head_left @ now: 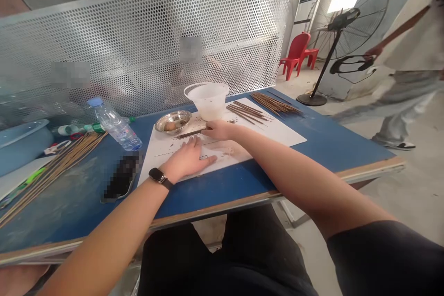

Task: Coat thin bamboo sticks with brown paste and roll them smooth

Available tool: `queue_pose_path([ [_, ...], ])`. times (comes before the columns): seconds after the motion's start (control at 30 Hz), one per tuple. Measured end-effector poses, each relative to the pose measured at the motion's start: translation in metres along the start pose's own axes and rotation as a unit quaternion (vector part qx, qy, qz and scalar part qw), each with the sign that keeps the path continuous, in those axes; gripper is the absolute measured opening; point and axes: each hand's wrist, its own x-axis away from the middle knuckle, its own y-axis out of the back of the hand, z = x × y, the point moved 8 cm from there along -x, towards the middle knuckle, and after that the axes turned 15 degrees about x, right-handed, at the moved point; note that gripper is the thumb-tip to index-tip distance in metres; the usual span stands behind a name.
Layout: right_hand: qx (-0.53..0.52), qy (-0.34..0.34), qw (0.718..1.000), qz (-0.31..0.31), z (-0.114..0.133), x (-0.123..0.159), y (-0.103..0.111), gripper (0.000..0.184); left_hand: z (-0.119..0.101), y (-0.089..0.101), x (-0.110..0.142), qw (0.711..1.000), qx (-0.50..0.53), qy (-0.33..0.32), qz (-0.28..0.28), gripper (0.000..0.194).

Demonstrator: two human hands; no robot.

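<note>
White paper sheet (277, 134) lies on a blue-topped table (215, 189). On it, the left hand (187, 159) rests flat and open, fingers spread, holding nothing. The right hand (217, 130) is half curled, right at the end of a thin dark-brown stick (189, 134) lying on the sheet; whether it grips the stick, I cannot tell. Just beyond sit a shallow steel bowl (173, 121), a translucent white plastic tub (207, 101) and a pile of long brown sticks (274, 104).

Head-worn view faces forward and down, close above blue worktable (322, 148), left hand (185, 161), right hand (218, 129).
</note>
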Motion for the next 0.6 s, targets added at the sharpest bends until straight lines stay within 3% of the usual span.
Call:
queue_pose_path([
  [0.1, 0.014, 0.006, 1.0, 0.005, 0.001, 0.0, -0.001, 0.031, 0.001, -0.001, 0.008, 1.0, -0.002, 0.007, 0.007, 0.107],
  [0.37, 0.02, -0.004, 1.0, 0.012, 0.002, 0.003, 0.001, 0.031, -0.021, -0.009, 0.08, 0.999, 0.022, 0.026, 0.004, 0.104],
  [0.47, 0.014, -0.007, 1.0, 0.005, 0.003, 0.005, 0.004, 0.027, -0.02, -0.009, 0.075, 1.0, 0.017, 0.024, -0.009, 0.103],
  [0.6, 0.013, -0.001, 1.0, -0.001, 0.004, 0.004, 0.002, 0.025, -0.008, -0.004, 0.036, 1.0, -0.009, 0.012, -0.018, 0.105],
])
